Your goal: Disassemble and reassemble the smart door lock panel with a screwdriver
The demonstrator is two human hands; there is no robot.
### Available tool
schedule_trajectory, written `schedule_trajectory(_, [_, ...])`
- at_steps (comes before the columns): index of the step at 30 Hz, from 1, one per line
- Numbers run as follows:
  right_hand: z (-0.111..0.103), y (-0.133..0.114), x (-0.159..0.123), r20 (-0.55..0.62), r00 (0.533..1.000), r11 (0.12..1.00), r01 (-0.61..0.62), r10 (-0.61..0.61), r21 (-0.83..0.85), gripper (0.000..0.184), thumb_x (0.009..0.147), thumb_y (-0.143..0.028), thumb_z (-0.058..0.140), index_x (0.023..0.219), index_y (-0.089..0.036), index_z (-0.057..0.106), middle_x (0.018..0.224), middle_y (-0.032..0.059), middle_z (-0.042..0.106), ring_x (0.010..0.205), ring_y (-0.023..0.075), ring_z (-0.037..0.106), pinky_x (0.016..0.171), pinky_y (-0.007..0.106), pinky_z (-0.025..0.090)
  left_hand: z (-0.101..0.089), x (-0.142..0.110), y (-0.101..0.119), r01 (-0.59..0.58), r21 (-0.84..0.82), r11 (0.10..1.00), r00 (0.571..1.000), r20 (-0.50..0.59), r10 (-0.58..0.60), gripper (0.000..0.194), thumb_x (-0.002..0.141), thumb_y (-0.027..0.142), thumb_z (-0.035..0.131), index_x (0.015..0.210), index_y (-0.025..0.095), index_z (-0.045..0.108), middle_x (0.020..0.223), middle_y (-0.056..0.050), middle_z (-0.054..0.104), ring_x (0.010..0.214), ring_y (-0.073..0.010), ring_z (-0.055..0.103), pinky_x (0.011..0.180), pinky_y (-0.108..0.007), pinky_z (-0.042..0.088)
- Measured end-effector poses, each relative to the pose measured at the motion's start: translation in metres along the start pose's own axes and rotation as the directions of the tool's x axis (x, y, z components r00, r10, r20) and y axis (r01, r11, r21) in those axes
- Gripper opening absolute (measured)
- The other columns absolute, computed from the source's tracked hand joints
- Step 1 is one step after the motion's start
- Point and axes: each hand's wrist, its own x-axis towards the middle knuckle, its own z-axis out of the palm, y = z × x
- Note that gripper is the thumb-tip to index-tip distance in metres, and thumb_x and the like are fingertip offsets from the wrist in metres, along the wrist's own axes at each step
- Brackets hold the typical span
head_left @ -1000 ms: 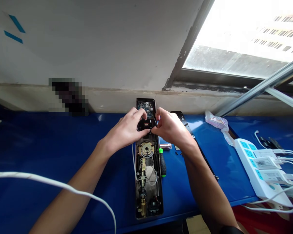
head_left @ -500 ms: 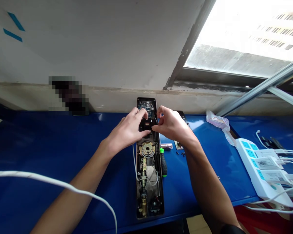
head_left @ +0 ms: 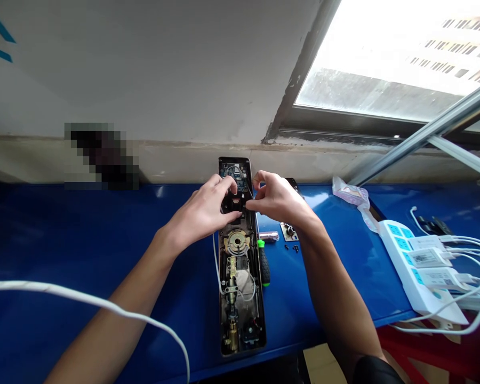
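Observation:
A long black electronic lock housing (head_left: 263, 320) lies with its inside facing up on the blue bench. It shows a circuit board (head_left: 240, 178) at the far end, a round metal disc (head_left: 237, 242) midway and a brass mechanism (head_left: 232, 330) at the near end. My left hand (head_left: 208, 208) reaches over its left edge, thumb and forefinger apart around a black part (head_left: 236, 205) in the upper half. From the right edge comes my right hand (head_left: 278, 197), its thumb stretched to that same part and its forefinger curled apart from it. Nothing shows gripped in either hand.
Right of the housing are a green-and-black screwdriver (head_left: 265, 264), a pinkish cylinder (head_left: 269, 236), small screws (head_left: 295, 248) and a metal plate (head_left: 289, 232). Farther right stands a white power strip (head_left: 400, 266) with adapters. A white cable (head_left: 104, 301) crosses at front left.
The view has shifted slightly, so the whole scene sits a little farther left. Both hands keep nearly the same pose over the housing.

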Motion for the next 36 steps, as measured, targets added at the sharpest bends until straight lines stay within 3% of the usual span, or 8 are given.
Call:
schedule_trajectory(6, [0.004,-0.014,-0.013,-0.077,0.996,0.992,0.035,-0.044,-0.119,0.026,0.069,-0.015,0.064,0.085,-0.025,0.046,0.067,-0.0033,0.059,0.059,0.0124,0.044,0.057,0.029,0.031,-0.002,0.000,0.001,0.006,-0.019,1.000,1.000,0.016,-0.005,0.037,0.082,0.037,0.077,0.111,0.024,0.058,0.110,-0.005,0.058,0.099,-0.0258,0.066,0.089,-0.042,0.053])
schedule_trajectory(13, [0.027,-0.020,-0.031,-0.176,0.980,0.983,0.063,-0.094,-0.170,0.025,0.076,-0.008,0.054,0.095,-0.023,0.050,0.075,-0.0006,0.061,0.063,0.0137,0.047,0.061,0.029,0.029,-0.006,0.000,-0.001,-0.042,-0.044,0.998,0.998,0.042,0.044,0.033,0.083,0.036,0.073,0.109,0.023,0.058,0.110,-0.005,0.059,0.103,-0.0259,0.065,0.092,-0.041,0.052])
schedule_trajectory(21, [0.063,-0.008,-0.038,-0.339,0.934,0.990,0.077,-0.113,-0.117,0.014,0.098,-0.018,0.038,0.102,-0.022,0.051,0.072,-0.0010,0.059,0.059,0.0134,0.047,0.062,0.028,0.033,-0.005,0.001,-0.006,-0.081,-0.053,0.995,0.996,0.040,0.083,0.030,0.083,0.033,0.072,0.108,0.023,0.058,0.107,-0.004,0.059,0.098,-0.0234,0.063,0.089,-0.038,0.052])
schedule_trajectory(28, [0.073,0.012,-0.033,-0.409,0.896,0.985,0.151,-0.171,-0.081,0.013,0.097,-0.021,0.041,0.086,-0.025,0.048,0.063,-0.0050,0.049,0.055,0.0124,0.043,0.061,0.027,0.035,-0.005,0.002,-0.007,-0.092,-0.078,0.993,0.995,0.035,0.095,0.031,0.082,0.030,0.073,0.108,0.022,0.058,0.107,-0.004,0.058,0.100,-0.0227,0.062,0.089,-0.036,0.051])
schedule_trajectory(36, [0.074,0.021,-0.034,-0.451,0.854,0.956,0.293,-0.259,0.005,0.014,0.097,-0.019,0.043,0.085,-0.025,0.045,0.063,-0.0073,0.043,0.053,0.0100,0.036,0.058,0.025,0.032,-0.007,0.000,-0.006,-0.101,-0.070,0.992,0.994,0.045,0.105,0.033,0.083,0.033,0.075,0.108,0.022,0.057,0.107,-0.004,0.058,0.097,-0.0219,0.060,0.087,-0.035,0.050])
